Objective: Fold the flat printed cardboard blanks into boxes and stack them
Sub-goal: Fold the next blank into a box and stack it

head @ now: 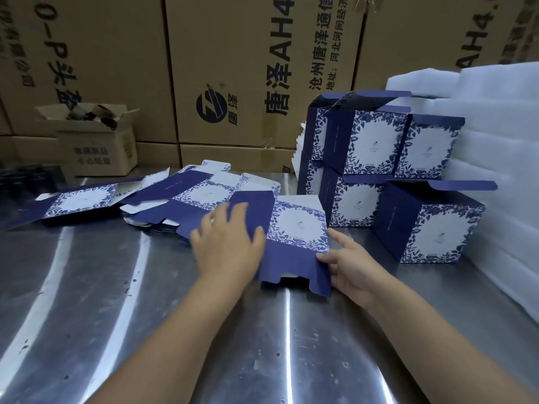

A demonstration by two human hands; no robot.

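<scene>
A flat blue-and-white floral cardboard blank (pixel 294 228) lies on the steel table (pixel 145 301) in front of me. My left hand (pixel 227 243) rests flat on its dark blue left panel, fingers spread. My right hand (pixel 347 263) touches the blank's right edge, thumb against the lower blue flap. More flat blanks (pixel 186 199) lie in a loose pile to the left, with another blank (pixel 78 201) farther left. Several folded boxes (pixel 373 147) stand stacked at the right, one box (pixel 431 225) nearest me.
White foam sheets (pixel 501 141) are piled at the far right behind the boxes. Large brown cartons (pixel 233 68) form a wall at the back. A small open carton (pixel 96 141) with tape rolls sits back left.
</scene>
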